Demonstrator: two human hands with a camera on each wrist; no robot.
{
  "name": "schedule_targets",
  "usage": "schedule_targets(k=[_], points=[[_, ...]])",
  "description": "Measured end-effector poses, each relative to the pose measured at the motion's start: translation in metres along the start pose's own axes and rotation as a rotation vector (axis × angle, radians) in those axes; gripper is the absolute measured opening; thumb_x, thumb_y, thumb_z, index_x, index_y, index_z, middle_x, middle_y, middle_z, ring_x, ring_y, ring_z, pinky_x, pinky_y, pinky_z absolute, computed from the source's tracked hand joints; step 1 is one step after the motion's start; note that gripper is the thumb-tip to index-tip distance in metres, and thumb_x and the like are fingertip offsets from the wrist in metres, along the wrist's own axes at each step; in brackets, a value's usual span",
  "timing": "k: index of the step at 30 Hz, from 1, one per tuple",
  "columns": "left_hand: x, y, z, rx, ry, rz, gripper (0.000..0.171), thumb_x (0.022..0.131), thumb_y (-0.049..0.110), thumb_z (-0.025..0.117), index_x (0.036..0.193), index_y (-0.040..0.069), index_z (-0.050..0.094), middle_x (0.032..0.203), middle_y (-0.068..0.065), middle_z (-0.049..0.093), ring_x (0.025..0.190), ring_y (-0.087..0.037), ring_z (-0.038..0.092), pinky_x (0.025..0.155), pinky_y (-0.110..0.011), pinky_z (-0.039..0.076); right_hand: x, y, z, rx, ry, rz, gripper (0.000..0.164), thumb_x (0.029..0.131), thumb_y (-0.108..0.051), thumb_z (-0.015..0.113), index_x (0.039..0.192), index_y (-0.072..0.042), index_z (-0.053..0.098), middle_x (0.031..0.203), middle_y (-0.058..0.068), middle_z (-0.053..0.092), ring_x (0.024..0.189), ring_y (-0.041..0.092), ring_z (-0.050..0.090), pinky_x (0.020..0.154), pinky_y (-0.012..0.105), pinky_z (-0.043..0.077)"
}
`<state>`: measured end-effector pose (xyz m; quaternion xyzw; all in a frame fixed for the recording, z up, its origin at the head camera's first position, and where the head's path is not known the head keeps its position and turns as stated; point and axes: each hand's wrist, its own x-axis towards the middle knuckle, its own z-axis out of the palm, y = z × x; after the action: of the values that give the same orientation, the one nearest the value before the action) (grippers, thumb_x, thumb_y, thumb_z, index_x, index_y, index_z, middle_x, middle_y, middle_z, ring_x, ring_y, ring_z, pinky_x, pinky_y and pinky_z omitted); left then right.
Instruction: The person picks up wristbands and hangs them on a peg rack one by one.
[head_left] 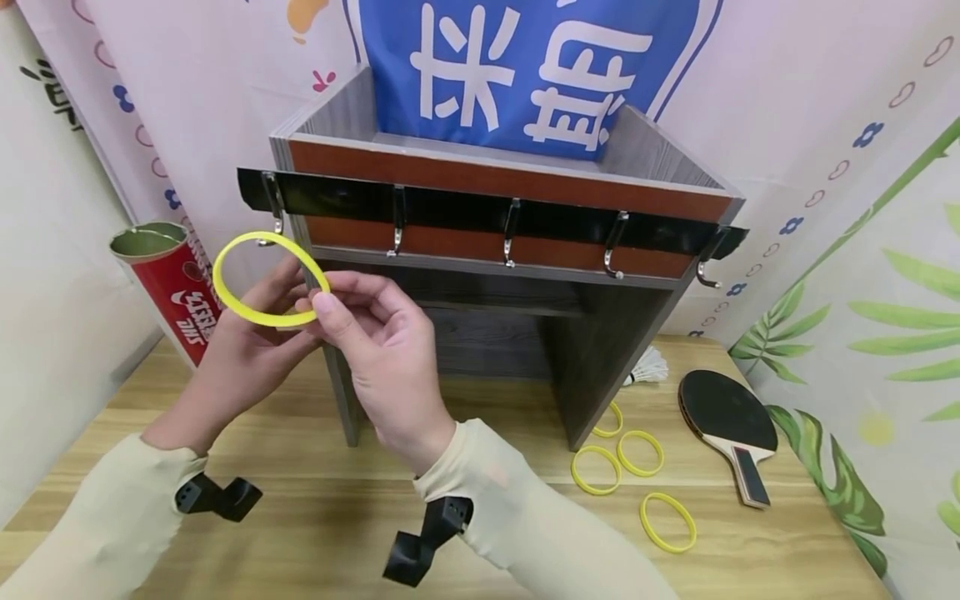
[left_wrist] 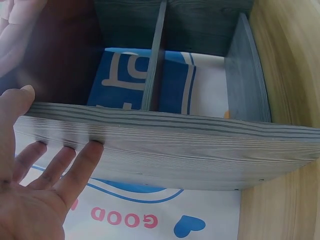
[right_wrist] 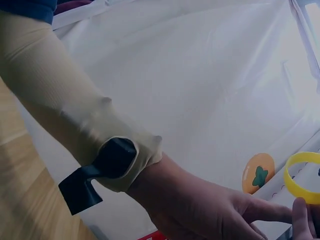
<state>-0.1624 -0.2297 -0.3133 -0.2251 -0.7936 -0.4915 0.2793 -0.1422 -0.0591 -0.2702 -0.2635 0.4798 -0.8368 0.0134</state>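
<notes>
A thin yellow ring [head_left: 225,287] is pinched between the thumb and fingers of my right hand [head_left: 397,358]. It is held just below the leftmost metal hook [head_left: 275,204] of a black hook rail [head_left: 450,204]; whether it touches the hook I cannot tell. Behind the ring, my left hand [head_left: 251,350] is at the left side of a grey wooden shelf unit [head_left: 345,392]. In the left wrist view, the left hand [left_wrist: 35,200] grips the unit's side panel [left_wrist: 165,150], thumb at the edge and fingertips on the outer face.
More yellow rings [head_left: 667,522] lie on the wooden table [head_left: 337,533] at the right, near a shuttlecock [head_left: 648,367] and a black table-tennis bat [head_left: 727,417]. A red can [head_left: 168,283] stands behind my left hand. Several hooks line the rail. A printed cloth hangs behind.
</notes>
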Motion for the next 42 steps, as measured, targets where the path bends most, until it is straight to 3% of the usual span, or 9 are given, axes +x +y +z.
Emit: schedule_targets(k=[7, 12, 15, 19, 23, 28, 31, 38, 42], points=[[0.001, 0.0, -0.001, 0.016, 0.001, -0.023, 0.085, 0.086, -0.018, 0.071, 0.16, 0.015, 0.044, 0.131, 0.03, 0.06, 0.114, 0.008, 0.062, 0.087, -0.004, 0.054, -0.003, -0.002, -0.007, -0.111, -0.064, 0.044, 0.03, 0.102, 0.004, 0.061, 0.131, 0.011, 0.058, 0.132, 0.036, 0.061, 0.099, 0.0, 0.068, 0.092, 0.019, 0.06], [0.002, 0.001, -0.001, 0.042, -0.007, -0.028, 0.081, 0.087, -0.016, 0.072, 0.158, 0.013, 0.048, 0.125, 0.028, 0.062, 0.108, 0.006, 0.063, 0.082, -0.006, 0.056, -0.009, -0.009, -0.02, -0.198, -0.099, 0.062, 0.032, 0.102, 0.003, 0.06, 0.134, 0.009, 0.057, 0.135, 0.031, 0.06, 0.111, 0.021, 0.071, 0.098, 0.026, 0.061], [0.003, 0.001, -0.001, 0.055, -0.008, -0.056, 0.07, 0.088, -0.011, 0.076, 0.151, 0.01, 0.054, 0.12, 0.024, 0.064, 0.114, 0.007, 0.064, 0.087, -0.006, 0.054, -0.014, -0.013, -0.031, -0.231, -0.11, 0.074, 0.032, 0.103, 0.003, 0.058, 0.134, 0.011, 0.056, 0.136, 0.032, 0.06, 0.118, 0.029, 0.07, 0.099, 0.028, 0.061], [0.003, 0.003, -0.001, 0.084, -0.003, -0.106, 0.057, 0.087, -0.003, 0.08, 0.14, 0.005, 0.06, 0.108, 0.019, 0.064, 0.121, 0.014, 0.059, 0.091, -0.004, 0.051, -0.023, -0.019, -0.052, -0.249, -0.12, 0.092, 0.03, 0.105, 0.002, 0.056, 0.132, 0.014, 0.056, 0.135, 0.036, 0.059, 0.115, 0.014, 0.07, 0.098, 0.029, 0.062], [0.003, 0.004, 0.0, 0.07, -0.003, -0.104, 0.053, 0.087, -0.007, 0.078, 0.135, 0.001, 0.059, 0.103, 0.013, 0.061, 0.106, 0.007, 0.066, 0.085, -0.006, 0.055, -0.036, -0.027, -0.077, -0.298, -0.142, 0.095, 0.029, 0.105, -0.002, 0.059, 0.128, 0.014, 0.058, 0.13, 0.036, 0.062, 0.109, 0.006, 0.07, 0.096, 0.031, 0.063], [0.002, 0.005, 0.0, 0.062, -0.005, -0.104, 0.045, 0.087, -0.008, 0.078, 0.128, -0.002, 0.058, 0.095, 0.007, 0.055, 0.086, -0.003, 0.062, 0.076, -0.007, 0.057, -0.06, -0.039, -0.113, -0.408, -0.159, 0.1, 0.026, 0.103, -0.005, 0.062, 0.121, 0.014, 0.062, 0.118, 0.036, 0.066, 0.102, 0.008, 0.072, 0.091, 0.037, 0.065], [0.003, 0.004, 0.0, 0.08, -0.019, -0.115, 0.04, 0.089, -0.003, 0.078, 0.124, 0.0, 0.057, 0.086, 0.005, 0.052, 0.083, -0.005, 0.06, 0.071, -0.008, 0.055, -0.079, -0.046, -0.141, -0.503, -0.175, 0.095, 0.021, 0.103, -0.003, 0.062, 0.117, 0.012, 0.065, 0.111, 0.032, 0.068, 0.098, 0.008, 0.073, 0.087, 0.037, 0.066], [0.004, 0.004, 0.001, 0.058, -0.022, -0.118, 0.052, 0.089, -0.005, 0.077, 0.137, 0.001, 0.057, 0.106, 0.011, 0.061, 0.104, 0.002, 0.065, 0.083, -0.008, 0.057, -0.133, -0.067, -0.226, -0.738, -0.148, 0.07, 0.016, 0.101, 0.009, 0.059, 0.113, 0.006, 0.069, 0.107, -0.003, 0.074, 0.095, 0.005, 0.072, 0.08, 0.026, 0.065], [0.004, 0.004, 0.0, 0.066, -0.027, -0.129, 0.053, 0.09, -0.001, 0.078, 0.138, 0.003, 0.057, 0.112, 0.013, 0.063, 0.116, 0.009, 0.063, 0.088, -0.006, 0.055, -0.16, -0.08, -0.275, -0.971, -0.026, 0.123, 0.014, 0.099, 0.008, 0.062, 0.11, 0.005, 0.07, 0.103, -0.011, 0.073, 0.091, 0.002, 0.071, 0.074, 0.024, 0.065]])
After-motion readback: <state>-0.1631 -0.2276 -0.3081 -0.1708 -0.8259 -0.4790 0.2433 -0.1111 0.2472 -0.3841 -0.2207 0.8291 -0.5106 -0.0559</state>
